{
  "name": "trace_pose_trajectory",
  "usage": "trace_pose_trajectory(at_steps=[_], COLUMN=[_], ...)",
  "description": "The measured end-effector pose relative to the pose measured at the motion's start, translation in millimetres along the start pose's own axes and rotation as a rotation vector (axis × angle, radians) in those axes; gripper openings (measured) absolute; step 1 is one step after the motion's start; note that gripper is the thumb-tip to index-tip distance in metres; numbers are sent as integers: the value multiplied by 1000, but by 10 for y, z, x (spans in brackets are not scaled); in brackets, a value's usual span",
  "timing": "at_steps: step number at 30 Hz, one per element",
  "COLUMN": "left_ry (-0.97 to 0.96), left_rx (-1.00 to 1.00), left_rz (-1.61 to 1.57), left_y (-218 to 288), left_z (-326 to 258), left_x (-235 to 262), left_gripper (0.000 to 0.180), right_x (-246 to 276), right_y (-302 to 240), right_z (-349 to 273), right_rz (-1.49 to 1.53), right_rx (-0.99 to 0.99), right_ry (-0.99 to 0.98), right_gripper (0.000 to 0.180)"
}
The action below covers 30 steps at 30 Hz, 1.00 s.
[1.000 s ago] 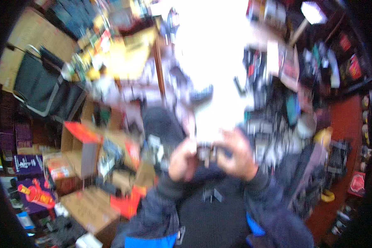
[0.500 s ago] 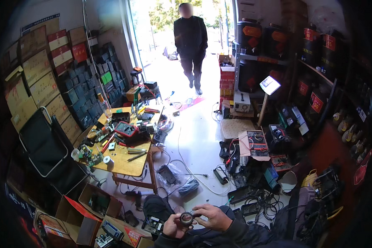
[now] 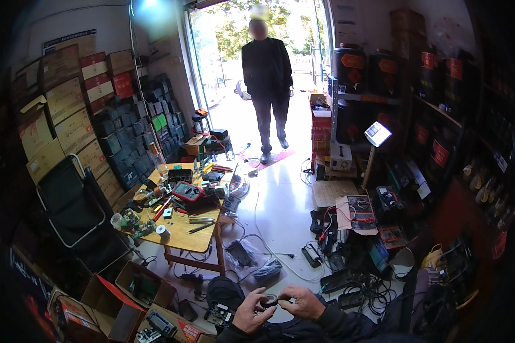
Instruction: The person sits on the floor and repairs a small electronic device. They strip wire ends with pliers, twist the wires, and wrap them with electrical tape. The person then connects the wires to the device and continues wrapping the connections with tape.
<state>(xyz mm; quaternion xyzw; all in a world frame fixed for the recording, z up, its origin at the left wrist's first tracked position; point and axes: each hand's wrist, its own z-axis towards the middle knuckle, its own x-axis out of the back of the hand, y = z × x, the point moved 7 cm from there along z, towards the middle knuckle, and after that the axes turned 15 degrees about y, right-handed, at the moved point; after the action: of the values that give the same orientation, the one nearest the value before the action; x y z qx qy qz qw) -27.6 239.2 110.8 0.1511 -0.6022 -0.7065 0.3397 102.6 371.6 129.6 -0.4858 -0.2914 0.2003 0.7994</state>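
Observation:
Low in the view, a small dark ring-shaped thing (image 3: 269,301) sits between my two hands, above my lap; its exact kind is not clear. My left hand (image 3: 253,312) is closed on its left side, thumb and fingers bent around the rim. My right hand (image 3: 303,303) pinches at its right edge, fingertips close together. Just left of the hands lies a small circuit board (image 3: 220,314), next to my dark shoe (image 3: 224,290).
A wooden table (image 3: 205,243) holds a red multimeter (image 3: 187,191), tools and parts. Open cardboard boxes (image 3: 106,311) stand at the lower left. Cables (image 3: 380,291) and adapters cover the right floor. A person (image 3: 266,86) is in the doorway; a black chair (image 3: 74,208) stands left.
The ring-shaped thing has tilted from facing up to a flatter angle, and my right fingers have closed in on its edge. The person in the doorway has come nearer. The view has tipped upward.

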Motion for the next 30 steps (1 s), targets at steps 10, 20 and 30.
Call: trace_pose_trajectory(at_steps=[10,20,30], left_ry=[-174,-87,-97], left_rx=[-291,-114,-174], left_rz=[259,190,208], left_y=[13,-172,-196], left_z=[75,83,66], left_x=[-85,-70,-62], left_gripper=[29,31,27], right_x=[-118,-125,-192], right_y=[-27,-14,54], right_z=[-67,-26,-31], right_rz=[60,66,49], right_rx=[-141,-159,-141], right_ry=[-85,-160,-197], right_gripper=[20,23,22])
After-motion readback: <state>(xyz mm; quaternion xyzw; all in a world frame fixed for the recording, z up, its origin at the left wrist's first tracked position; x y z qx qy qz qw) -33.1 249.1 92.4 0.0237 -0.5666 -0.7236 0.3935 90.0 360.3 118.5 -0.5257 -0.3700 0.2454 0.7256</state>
